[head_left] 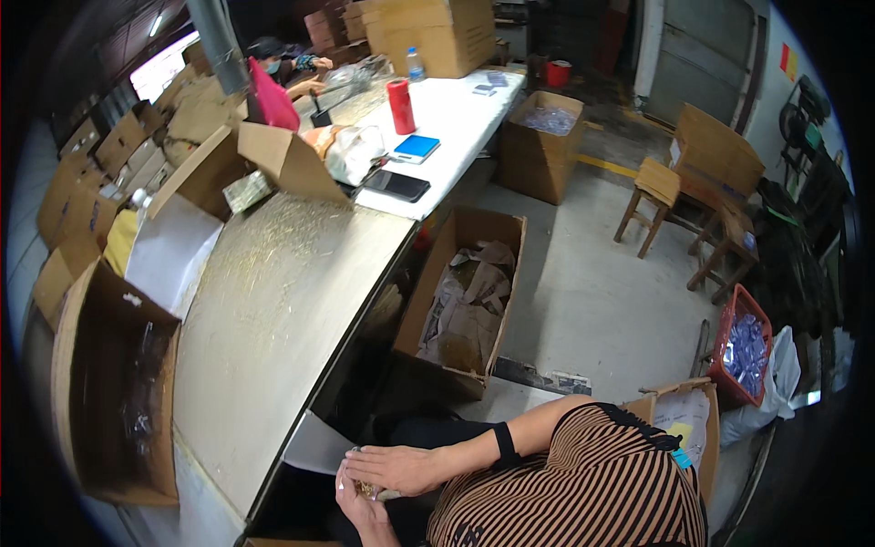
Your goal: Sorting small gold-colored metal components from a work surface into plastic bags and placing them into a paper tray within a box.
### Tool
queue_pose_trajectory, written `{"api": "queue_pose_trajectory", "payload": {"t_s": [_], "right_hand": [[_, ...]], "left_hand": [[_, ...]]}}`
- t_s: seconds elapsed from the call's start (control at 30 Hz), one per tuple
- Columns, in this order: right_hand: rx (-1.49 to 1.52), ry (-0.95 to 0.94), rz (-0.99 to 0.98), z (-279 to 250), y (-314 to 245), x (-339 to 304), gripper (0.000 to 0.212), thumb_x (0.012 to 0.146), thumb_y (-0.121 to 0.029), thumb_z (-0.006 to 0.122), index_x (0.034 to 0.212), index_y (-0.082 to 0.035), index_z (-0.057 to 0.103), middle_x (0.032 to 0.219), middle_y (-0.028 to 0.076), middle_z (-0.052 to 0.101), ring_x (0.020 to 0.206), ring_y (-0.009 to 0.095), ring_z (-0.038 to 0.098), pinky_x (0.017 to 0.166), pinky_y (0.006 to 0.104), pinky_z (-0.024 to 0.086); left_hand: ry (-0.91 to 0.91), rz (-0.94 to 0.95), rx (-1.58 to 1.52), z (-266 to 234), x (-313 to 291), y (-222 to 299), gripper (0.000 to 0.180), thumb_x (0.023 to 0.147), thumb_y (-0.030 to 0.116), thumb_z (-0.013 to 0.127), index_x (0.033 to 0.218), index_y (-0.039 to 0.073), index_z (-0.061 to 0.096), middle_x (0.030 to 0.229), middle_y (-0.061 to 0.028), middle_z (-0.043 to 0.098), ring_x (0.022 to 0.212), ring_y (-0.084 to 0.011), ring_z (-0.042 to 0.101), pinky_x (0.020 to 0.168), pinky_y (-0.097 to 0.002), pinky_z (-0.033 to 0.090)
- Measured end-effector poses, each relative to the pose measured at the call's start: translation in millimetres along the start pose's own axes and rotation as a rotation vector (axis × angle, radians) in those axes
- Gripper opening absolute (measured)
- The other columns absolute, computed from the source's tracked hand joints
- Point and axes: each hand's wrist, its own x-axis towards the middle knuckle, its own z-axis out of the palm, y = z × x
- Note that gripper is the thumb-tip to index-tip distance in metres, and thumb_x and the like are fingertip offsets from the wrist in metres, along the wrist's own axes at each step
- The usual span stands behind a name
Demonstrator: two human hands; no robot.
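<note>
My left hand [361, 511] is cupped at the lower edge, fingers curled upward around a small clear packet of golden bits [367, 490]. Across the top lies my right hand [396, 469], its fingers held together and pressing down on the packet. The two hands hide most of what is between them, so its exact kind is unclear. A black band [505, 443] circles my right wrist. Just beyond my fingertips, a pale grey sheet or tray [317, 444] juts from the table edge.
A long table [273, 365] strewn with golden scraps runs along my left. An open carton [73, 392] stands beyond it; another carton [512, 301] holds brown paper. A phone [397, 185], blue box [416, 149] and red cylinder [400, 108] lie farther up. A co-worker [283, 64] sits at the far side.
</note>
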Motion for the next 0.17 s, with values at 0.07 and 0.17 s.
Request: {"api": "queue_pose_trajectory", "payload": {"t_s": [0.07, 0.17], "right_hand": [[0.011, -0.025, -0.024, 2.4, -3.4, 1.7, 0.064, 0.086, -0.02, 0.051, 0.137, 0.009, 0.028, 0.145, 0.025, 0.028, 0.138, 0.034, 0.023, 0.114, 0.0429, 0.018], [-0.108, -0.058, -0.09, 10.6, -2.8, 11.6, 0.07, 0.086, -0.033, 0.054, 0.136, 0.009, 0.03, 0.143, 0.025, 0.031, 0.137, 0.035, 0.026, 0.113, 0.0423, 0.02]], "left_hand": [[0.028, -0.005, 0.006, -7.2, -4.1, -2.5, 0.033, 0.099, 0.016, 0.039, 0.124, -0.004, 0.046, 0.125, -0.0158, 0.052, 0.115, -0.025, 0.053, 0.097, -0.0375, 0.045], [0.055, -0.013, -0.042, -12.8, -18.4, 1.8, 0.033, 0.099, 0.017, 0.039, 0.124, -0.003, 0.047, 0.123, -0.0144, 0.054, 0.114, -0.0237, 0.054, 0.094, -0.0361, 0.047]]}}
